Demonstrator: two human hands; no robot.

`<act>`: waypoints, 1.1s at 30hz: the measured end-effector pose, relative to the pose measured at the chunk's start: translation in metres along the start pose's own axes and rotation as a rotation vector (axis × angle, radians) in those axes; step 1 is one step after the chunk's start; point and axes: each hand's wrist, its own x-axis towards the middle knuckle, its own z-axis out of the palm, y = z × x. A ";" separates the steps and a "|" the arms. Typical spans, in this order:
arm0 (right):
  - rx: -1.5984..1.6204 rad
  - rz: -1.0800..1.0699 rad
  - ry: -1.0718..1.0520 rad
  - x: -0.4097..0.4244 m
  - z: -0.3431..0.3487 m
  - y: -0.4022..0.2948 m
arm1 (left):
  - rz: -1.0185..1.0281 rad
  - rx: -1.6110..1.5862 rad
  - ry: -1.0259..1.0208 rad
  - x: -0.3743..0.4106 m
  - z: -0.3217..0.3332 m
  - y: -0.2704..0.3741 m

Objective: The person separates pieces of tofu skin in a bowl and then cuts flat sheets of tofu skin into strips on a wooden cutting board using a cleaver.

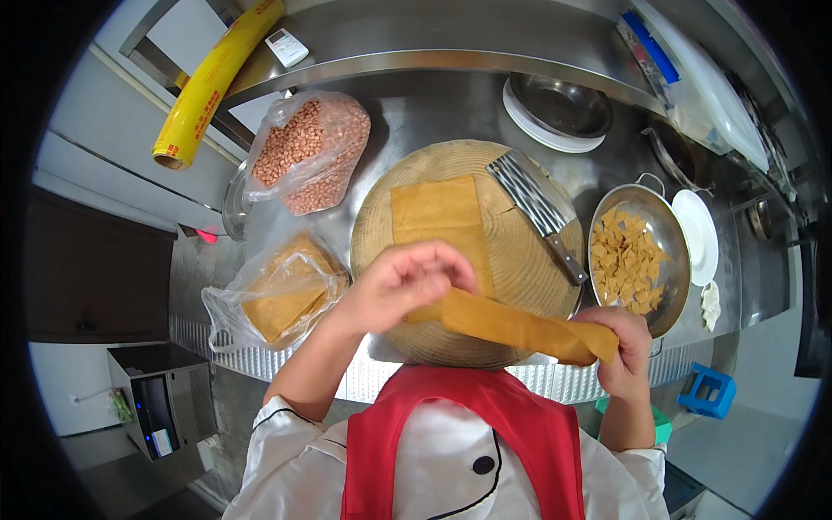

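My right hand (pixel 624 344) grips one end of a long strip of thin tan sheet, probably tofu skin (pixel 513 325), which stretches across the near part of a round wooden chopping block (pixel 526 260). At the strip's other end is my left hand (pixel 409 279), fingers curled; whether it pinches the strip is unclear. Beneath and beyond my left hand, a flat tan sheet (pixel 435 205) lies on the block. A cleaver (pixel 536 201) rests at the block's right side, its wooden handle towards the near right. Cut tan pieces (pixel 624 260) fill part of a metal basin (pixel 679 286) at the right.
Left of the block are a plastic bag of peanuts (pixel 312 153) and an opened bag of stacked tan sheets (pixel 289 292). A dark bowl (pixel 562 107) on white plates stands behind; another white plate (pixel 699 237) is beyond the basin. A metal shelf (pixel 455 60) spans the back.
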 end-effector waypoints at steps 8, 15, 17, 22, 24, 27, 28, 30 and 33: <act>-0.070 0.160 0.081 -0.019 0.000 -0.004 | -0.113 1.471 0.480 0.071 -0.129 -0.123; 0.045 0.312 0.251 -0.038 0.006 0.004 | -0.363 1.611 0.222 0.092 -0.156 -0.116; -0.011 0.304 0.287 -0.041 0.006 0.008 | -0.251 1.574 0.179 0.084 -0.160 -0.111; -0.142 0.278 0.299 -0.043 0.000 0.002 | -0.135 1.321 0.140 0.044 -0.106 -0.080; -0.121 0.256 0.257 -0.040 -0.005 -0.001 | -0.130 1.297 0.135 0.018 -0.077 -0.056; -0.058 0.220 0.148 -0.026 -0.016 -0.014 | -0.014 1.133 0.088 -0.022 -0.044 -0.010; -0.040 0.196 0.133 -0.022 -0.018 -0.016 | 0.028 1.072 0.051 -0.030 -0.036 0.008; -0.046 0.135 0.072 -0.005 -0.021 -0.023 | 0.074 1.055 -0.024 -0.051 -0.032 0.042; 0.101 0.063 -0.038 0.025 -0.010 -0.025 | 0.064 0.879 -0.033 -0.077 -0.029 0.095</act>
